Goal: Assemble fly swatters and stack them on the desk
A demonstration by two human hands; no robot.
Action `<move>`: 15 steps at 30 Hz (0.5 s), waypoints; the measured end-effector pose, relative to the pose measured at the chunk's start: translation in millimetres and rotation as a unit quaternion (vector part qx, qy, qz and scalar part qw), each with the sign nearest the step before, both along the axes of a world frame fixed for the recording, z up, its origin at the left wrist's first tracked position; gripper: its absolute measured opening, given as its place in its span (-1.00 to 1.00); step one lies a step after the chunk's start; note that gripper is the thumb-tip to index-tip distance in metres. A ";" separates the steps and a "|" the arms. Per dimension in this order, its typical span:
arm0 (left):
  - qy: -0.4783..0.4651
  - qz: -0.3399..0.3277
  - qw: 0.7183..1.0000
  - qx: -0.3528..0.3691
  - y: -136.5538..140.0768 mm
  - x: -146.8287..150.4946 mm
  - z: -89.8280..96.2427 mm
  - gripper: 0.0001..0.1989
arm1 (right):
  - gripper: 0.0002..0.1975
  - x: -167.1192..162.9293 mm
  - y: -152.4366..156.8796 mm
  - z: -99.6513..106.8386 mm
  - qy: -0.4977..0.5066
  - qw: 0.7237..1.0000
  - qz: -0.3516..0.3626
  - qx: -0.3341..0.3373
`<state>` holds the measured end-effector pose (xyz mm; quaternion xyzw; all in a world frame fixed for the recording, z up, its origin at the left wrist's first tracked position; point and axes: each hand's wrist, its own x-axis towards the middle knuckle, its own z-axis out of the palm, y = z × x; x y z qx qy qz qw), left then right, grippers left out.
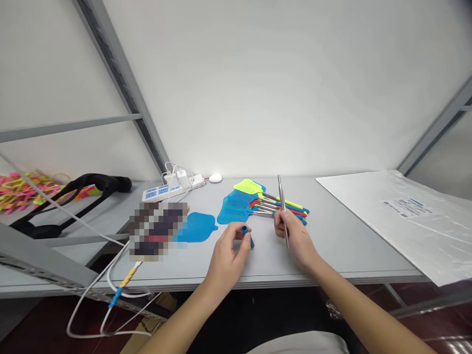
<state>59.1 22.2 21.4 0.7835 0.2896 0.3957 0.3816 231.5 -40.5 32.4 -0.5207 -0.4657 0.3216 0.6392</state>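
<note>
My left hand (229, 250) pinches a short blue handle grip (252, 242), its round hollow end facing up. My right hand (295, 235) is closed around a slim silver metal rod (282, 194) held nearly upright, apart from the grip. Left of my left hand, a loose blue fly swatter head (201, 227) lies flat on the grey table. Behind both hands is a fanned pile of fly swatters with a yellow head (249, 186) and blue heads (234, 210). Their metal shafts and coloured handles point right, partly hidden by my right hand.
A blurred-out object (158, 231) lies beside the loose head. Behind it stand a white power strip (173, 189) and a small white device (215, 178). White cables (110, 268) hang over the left edge. A white wrapped sheet (368, 206) covers the right side. Metal posts (129, 83) frame the table.
</note>
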 end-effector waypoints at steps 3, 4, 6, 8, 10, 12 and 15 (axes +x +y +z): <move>0.038 -0.038 0.997 -0.046 1.1 -1.6 2.1 -0.83 | -0.60 -9.3 13.6 22.0 0.080 0.996 -0.003 0.027; 0.043 -0.044 0.997 -0.051 0.9 -1.4 2.5 -0.83 | -0.62 -12.6 17.4 30.3 0.106 0.994 0.003 0.042; 0.053 -0.043 0.997 -0.035 -0.4 -1.1 2.9 -0.84 | -0.65 -17.7 22.6 43.9 0.114 0.991 0.010 0.067; 0.066 -0.040 0.997 0.001 -2.6 -1.7 2.8 -0.86 | -0.67 -19.8 23.6 49.0 0.073 0.995 -0.004 0.075; 0.076 -0.047 0.995 0.033 -5.0 -2.8 2.6 -0.86 | -0.68 -19.3 19.7 42.5 0.048 0.995 -0.038 0.079; 0.086 -0.060 0.993 0.057 -6.6 -3.5 2.3 -0.86 | -0.69 -18.3 11.4 26.7 0.058 0.992 -0.070 0.085; 0.113 -0.077 0.986 0.096 -7.4 -2.9 1.5 -0.89 | -0.76 -18.0 -4.4 -0.3 0.070 0.986 -0.103 0.110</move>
